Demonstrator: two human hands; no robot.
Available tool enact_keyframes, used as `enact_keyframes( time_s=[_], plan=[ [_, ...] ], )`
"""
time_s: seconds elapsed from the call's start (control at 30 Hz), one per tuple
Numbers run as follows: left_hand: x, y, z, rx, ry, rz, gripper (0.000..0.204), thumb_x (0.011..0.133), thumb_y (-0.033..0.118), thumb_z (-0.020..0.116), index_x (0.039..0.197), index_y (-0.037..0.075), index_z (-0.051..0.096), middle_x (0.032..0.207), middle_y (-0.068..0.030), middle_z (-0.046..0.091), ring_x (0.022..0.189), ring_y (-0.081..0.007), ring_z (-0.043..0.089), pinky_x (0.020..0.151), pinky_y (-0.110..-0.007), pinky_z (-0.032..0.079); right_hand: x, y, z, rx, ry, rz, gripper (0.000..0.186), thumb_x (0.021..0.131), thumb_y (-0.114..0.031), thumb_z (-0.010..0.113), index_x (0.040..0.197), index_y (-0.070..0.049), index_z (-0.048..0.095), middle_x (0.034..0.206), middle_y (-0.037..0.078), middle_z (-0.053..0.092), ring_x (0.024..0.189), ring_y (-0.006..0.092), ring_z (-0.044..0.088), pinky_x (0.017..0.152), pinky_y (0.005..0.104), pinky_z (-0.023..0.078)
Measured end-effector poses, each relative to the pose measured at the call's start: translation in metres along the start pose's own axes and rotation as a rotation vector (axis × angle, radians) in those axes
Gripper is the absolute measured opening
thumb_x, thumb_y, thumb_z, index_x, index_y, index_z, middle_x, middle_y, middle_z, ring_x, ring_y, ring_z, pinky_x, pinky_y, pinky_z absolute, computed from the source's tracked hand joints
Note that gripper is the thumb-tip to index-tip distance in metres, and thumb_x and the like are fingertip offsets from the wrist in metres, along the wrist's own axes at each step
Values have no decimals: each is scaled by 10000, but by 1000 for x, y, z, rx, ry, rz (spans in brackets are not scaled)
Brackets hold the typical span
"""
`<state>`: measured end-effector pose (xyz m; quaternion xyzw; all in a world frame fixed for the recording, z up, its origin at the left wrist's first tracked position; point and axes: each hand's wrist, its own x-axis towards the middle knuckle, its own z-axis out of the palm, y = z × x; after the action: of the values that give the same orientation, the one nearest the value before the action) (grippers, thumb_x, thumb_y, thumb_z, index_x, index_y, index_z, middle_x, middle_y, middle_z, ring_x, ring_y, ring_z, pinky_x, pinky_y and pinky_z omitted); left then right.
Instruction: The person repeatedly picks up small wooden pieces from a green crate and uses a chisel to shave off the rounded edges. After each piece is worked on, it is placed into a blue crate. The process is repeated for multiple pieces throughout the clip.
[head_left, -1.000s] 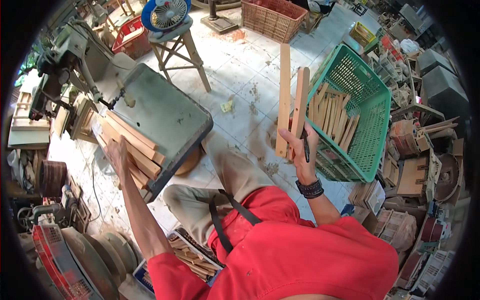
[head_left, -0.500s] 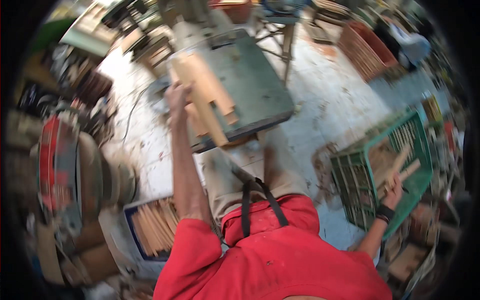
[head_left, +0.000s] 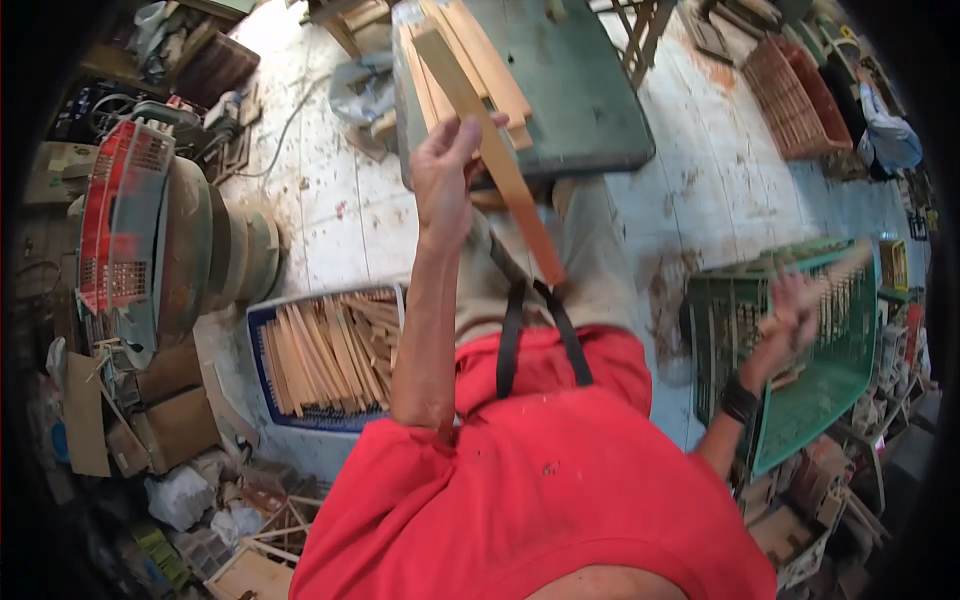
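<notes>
My left hand [head_left: 446,175] pinches a long wooden slat [head_left: 505,175] between thumb and fingers. The slat slants from above the green tabletop [head_left: 575,90] down toward my lap. More pale wooden slats [head_left: 485,50] lie side by side on that tabletop. Off to the right, my right hand [head_left: 792,312] is raised over the green plastic crate [head_left: 820,420], its fingers smeared by motion. It grips a pale wooden strip [head_left: 840,275] that points up and away to the right. Most of the crate's contents are hidden behind the hand and the crate's wall.
On the floor at my left sits a blue crate [head_left: 262,375] packed with wooden strips [head_left: 330,350]. Beyond it stands a round machine [head_left: 185,240] with a red guard. A reddish basket [head_left: 790,100] is at the far right. Cardboard boxes [head_left: 175,400] lie lower left.
My left hand has lifted a slat off the tabletop and drawn it nearer. My right hand has risen from inside the green crate with a strip. The view has shifted.
</notes>
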<state>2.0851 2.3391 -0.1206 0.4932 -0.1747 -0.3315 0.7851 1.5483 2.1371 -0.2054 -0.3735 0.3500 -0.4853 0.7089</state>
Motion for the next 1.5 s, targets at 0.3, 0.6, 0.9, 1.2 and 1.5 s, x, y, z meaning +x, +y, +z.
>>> enact_keyframes(
  time_s=[0.3,0.6,0.9,1.2,1.5],
  plan=[
    [-39,1,10,79,53,-17,197,942,135,618,1088,5,647,1020,-105,709,802,-81,656,633,-212,510,-90,106,364,-746,-393,-128,413,860,-178,709,1204,4,570,949,151,677,879,202,660,734,355,520],
    [-43,15,-3,-72,-147,-62,378,896,51,665,1242,-14,528,1139,-113,658,1034,-155,637,901,-281,507,-98,127,347,-621,-551,48,400,858,-136,708,1195,11,553,771,140,686,641,185,695,548,294,536],
    [-43,4,26,-358,92,-52,535,993,121,474,1487,167,273,1053,-123,618,757,-141,644,571,-236,527,-110,127,334,-679,-524,-53,411,854,-212,721,1159,17,567,886,183,686,766,241,682,684,320,511],
    [-33,-14,10,-357,-152,127,440,1047,268,381,1470,179,298,1161,-160,591,1009,-216,628,804,-361,576,-116,128,350,-646,-567,-38,403,891,-216,676,1194,17,549,856,151,666,730,210,637,687,312,499],
    [-32,-1,-5,72,-363,54,536,984,173,540,1461,179,295,1238,-213,569,1031,-315,653,889,-441,555,-102,140,360,-621,-516,57,340,908,-247,646,1098,20,555,701,145,651,608,219,645,577,345,482]
  ],
)
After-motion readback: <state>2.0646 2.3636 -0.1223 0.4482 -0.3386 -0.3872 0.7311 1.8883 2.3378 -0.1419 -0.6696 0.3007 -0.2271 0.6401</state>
